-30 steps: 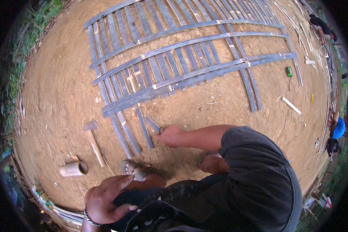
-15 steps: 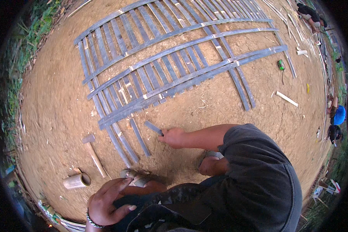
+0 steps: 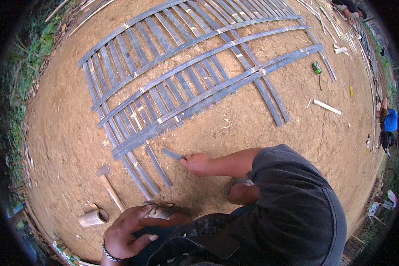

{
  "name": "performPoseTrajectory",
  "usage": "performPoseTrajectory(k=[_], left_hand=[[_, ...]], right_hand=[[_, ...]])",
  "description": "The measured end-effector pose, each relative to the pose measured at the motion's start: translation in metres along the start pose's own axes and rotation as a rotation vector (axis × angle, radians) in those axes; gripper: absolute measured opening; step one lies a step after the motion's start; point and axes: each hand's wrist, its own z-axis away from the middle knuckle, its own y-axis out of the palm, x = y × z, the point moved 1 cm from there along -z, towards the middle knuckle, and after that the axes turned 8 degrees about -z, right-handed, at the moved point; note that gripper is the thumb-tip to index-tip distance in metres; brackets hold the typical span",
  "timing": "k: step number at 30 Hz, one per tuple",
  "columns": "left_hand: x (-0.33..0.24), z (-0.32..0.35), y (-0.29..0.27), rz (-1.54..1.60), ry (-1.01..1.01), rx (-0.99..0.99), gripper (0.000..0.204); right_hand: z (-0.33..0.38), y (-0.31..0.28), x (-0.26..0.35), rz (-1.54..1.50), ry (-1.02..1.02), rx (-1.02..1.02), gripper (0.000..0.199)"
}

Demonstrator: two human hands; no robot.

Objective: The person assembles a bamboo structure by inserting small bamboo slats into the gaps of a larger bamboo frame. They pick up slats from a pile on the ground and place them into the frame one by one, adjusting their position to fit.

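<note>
My right hand (image 3: 195, 164) grips one end of a short dark-grey bamboo slat (image 3: 170, 154), held just above the dirt or touching it; I cannot tell which. Its free end points left, toward another loose dark slat (image 3: 158, 166) lying by the panel's near left corner. Beyond spreads a flat fence panel (image 3: 181, 116) of dark bamboo strips, long rails crossed by several short slats. My left hand (image 3: 127, 230), with a braided bracelet on the wrist, rests by my knee with fingers apart and nothing in it.
A wooden-handled hammer (image 3: 112, 191) and a bamboo tube piece (image 3: 93, 218) lie at the near left. On the right are a green tape measure (image 3: 316, 68) and a pale bamboo strip (image 3: 327, 107). A person in blue (image 3: 389, 120) is at the far right edge.
The whole view has shifted slightly, with the panel a little farther left and up. My right hand keeps the slat, and my left hand stays by the knee.
</note>
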Motion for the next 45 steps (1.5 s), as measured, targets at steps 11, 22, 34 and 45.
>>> performPoseTrajectory(k=[11, 22, 34, 45], left_hand=[[-0.002, -0.007, -0.004, -0.005, -0.038, 0.09, 0.074], [0.001, 0.0, 0.0, 0.013, -0.073, 0.018, 0.07], [-0.004, 0.001, 0.006, 0.032, -0.166, 0.036, 0.069], [-0.001, 0.008, 0.007, 0.051, -0.158, 0.033, 0.073]], right_hand=[[0.008, -0.015, -0.028, -0.104, 0.023, -0.063, 0.036], [0.135, -0.208, -0.191, 0.004, 0.473, -0.54, 0.046], [0.043, -0.261, -0.28, 0.032, 0.667, -0.691, 0.042], [0.024, -0.27, -0.284, 0.024, 0.769, -0.62, 0.051]])
